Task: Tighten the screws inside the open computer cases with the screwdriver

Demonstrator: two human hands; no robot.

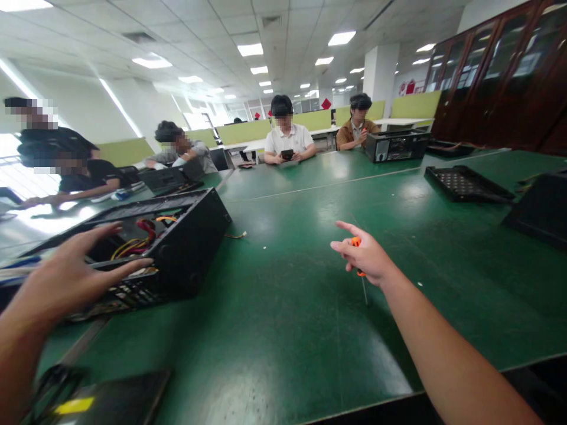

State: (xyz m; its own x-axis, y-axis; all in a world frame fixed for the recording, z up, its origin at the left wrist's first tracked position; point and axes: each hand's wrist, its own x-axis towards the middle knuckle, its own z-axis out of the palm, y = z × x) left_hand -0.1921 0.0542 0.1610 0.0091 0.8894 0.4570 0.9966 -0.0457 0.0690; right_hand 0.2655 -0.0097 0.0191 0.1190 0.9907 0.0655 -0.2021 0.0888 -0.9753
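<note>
My left hand (pixel 77 274) is open, thumb and fingers spread, at the near side of a black computer case (pixel 195 248); whether it touches the case I cannot tell. The case lies on the green table (pixel 283 307) with its side open, showing red, yellow and orange cables (pixel 146 236) inside. Above the table, right of the middle, my right hand (pixel 365 257) holds a screwdriver with an orange handle (pixel 361 273), its thin shaft pointing down. The index finger and thumb of that hand stretch out to the left, while the other fingers curl round the handle.
A black panel with a yellow label (pixel 75 405) lies at the near left. Another open case (pixel 396 144) stands at the far side, and a black tray (pixel 465 182) lies at the right beside a dark case (pixel 540 209). Several people are around the table.
</note>
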